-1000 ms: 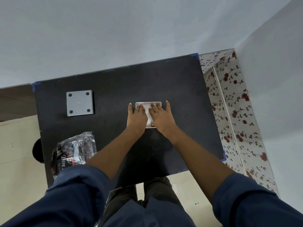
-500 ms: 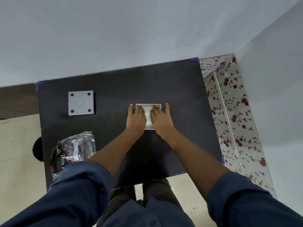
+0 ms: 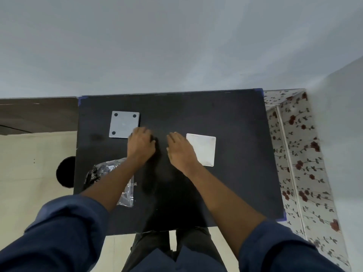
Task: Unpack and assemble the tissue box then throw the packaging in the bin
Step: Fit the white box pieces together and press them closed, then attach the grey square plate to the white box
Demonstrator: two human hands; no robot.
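A white square panel (image 3: 203, 149) lies flat on the black table (image 3: 216, 114), right of centre. My right hand (image 3: 179, 150) rests beside its left edge, fingers apart and holding nothing. A grey square plate (image 3: 122, 123) with round holes at its corners lies at the back left. My left hand (image 3: 140, 143) reaches over its near right corner with the fingers curled; whether it touches the plate is unclear. The crumpled clear plastic packaging (image 3: 102, 169) lies at the front left, partly hidden by my left forearm.
A round dark object (image 3: 65, 171) sits on the floor just left of the table. A floral-patterned surface (image 3: 298, 154) runs along the table's right side. A pale wall stands behind the table. My legs are under the near edge.
Both hands have come off the white panel. My left hand has moved left to the grey plate and my right hand now sits beside the panel. The view has shifted.
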